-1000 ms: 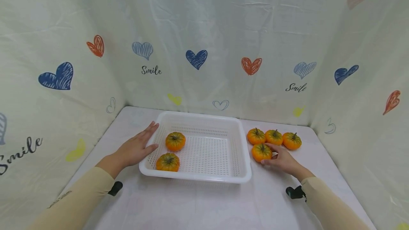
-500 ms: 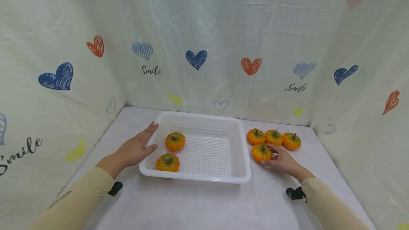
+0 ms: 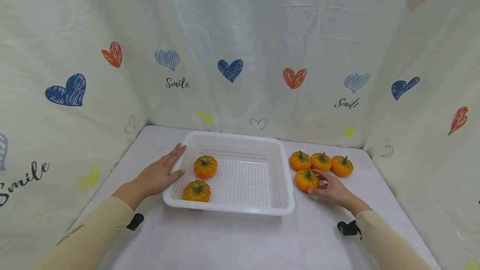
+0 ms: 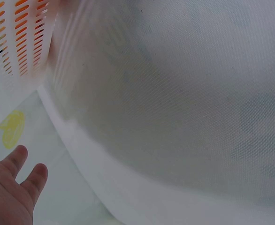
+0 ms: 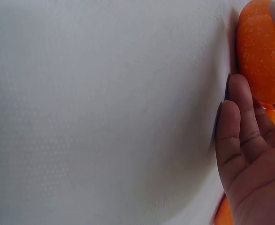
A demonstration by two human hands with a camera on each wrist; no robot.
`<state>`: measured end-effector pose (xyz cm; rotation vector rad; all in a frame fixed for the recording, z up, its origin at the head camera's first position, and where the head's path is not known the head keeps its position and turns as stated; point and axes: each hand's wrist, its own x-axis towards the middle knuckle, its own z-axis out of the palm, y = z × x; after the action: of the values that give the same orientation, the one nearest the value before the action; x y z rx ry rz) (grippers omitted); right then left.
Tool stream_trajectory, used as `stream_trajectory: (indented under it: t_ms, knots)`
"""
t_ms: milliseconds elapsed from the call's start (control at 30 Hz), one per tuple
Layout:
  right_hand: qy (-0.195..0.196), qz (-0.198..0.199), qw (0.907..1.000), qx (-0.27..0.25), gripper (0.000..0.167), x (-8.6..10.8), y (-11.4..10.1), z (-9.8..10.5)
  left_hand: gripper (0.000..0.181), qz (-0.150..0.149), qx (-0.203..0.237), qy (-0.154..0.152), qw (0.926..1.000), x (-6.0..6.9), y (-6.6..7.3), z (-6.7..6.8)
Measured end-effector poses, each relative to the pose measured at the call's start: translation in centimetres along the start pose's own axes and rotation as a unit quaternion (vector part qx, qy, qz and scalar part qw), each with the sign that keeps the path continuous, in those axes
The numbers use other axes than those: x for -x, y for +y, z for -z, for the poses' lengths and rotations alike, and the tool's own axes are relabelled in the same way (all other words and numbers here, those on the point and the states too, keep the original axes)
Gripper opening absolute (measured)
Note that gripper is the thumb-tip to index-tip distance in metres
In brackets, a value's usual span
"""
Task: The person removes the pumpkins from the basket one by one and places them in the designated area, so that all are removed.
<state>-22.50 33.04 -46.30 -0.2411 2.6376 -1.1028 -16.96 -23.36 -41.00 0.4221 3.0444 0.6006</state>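
A white perforated plastic basket (image 3: 232,208) stands on the table with two small orange pumpkins inside at its left, one farther back (image 3: 205,166) and one nearer (image 3: 197,191). My left hand (image 3: 159,174) rests on the basket's left rim with straight, spread fingers; in the left wrist view, part of that hand (image 4: 15,187) shows beside the basket wall (image 4: 22,42). To the right of the basket, my right hand (image 3: 333,188) has thumb and fingers about another small pumpkin (image 3: 306,179) on the table. The right wrist view shows the thumb against this pumpkin (image 5: 264,56), other fingers resting on the cloth.
Behind the right hand, three more pumpkins sit in a row: left (image 3: 300,160), middle (image 3: 321,161) and right (image 3: 342,166). A white cloth (image 3: 225,245) covers the table. A curtain printed with hearts (image 3: 230,70) encloses the back and sides.
The right hand has shifted very slightly to the right, its thumb a touch lower on the pumpkin. The left hand, basket and pumpkins stay where they were.
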Motion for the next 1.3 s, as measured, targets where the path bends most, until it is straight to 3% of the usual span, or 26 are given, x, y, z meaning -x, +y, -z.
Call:
stream_trajectory:
  t_ms: [167, 400, 700, 833, 1033, 1300]
  knots:
    - [0.004, 0.015, 0.9999, 0.003, 0.089, 0.3, 0.0, 0.2, 0.075, 0.000, -0.001, 0.000, 1.0000, 0.0, 0.1, 0.0]
    - [0.019, 0.000, 0.9998, 0.009, 0.087, 0.8, -0.5, 1.0, 0.075, 0.003, -0.005, -0.002, 1.0000, 0.0, 0.1, 0.0]
    - [0.029, 0.009, 0.9990, 0.031, 0.089, 1.5, -2.8, 3.6, 0.075, -0.002, -0.003, -0.002, 1.0000, -0.1, -0.2, -0.1]
    - [0.046, 0.036, 0.9967, 0.056, 0.089, 1.2, -4.8, 5.0, 0.076, -0.001, -0.005, -0.003, 1.0000, -0.1, -0.2, -0.1]
    - [0.043, 0.085, 0.9942, 0.050, 0.086, 0.1, -9.1, 6.6, 0.076, -0.001, -0.002, -0.003, 1.0000, 0.0, -0.2, 0.0]
    - [0.013, 0.132, 0.9895, 0.058, 0.088, -1.9, -14.6, 6.4, 0.076, -0.003, -0.006, -0.004, 1.0000, 0.1, -0.1, 0.0]
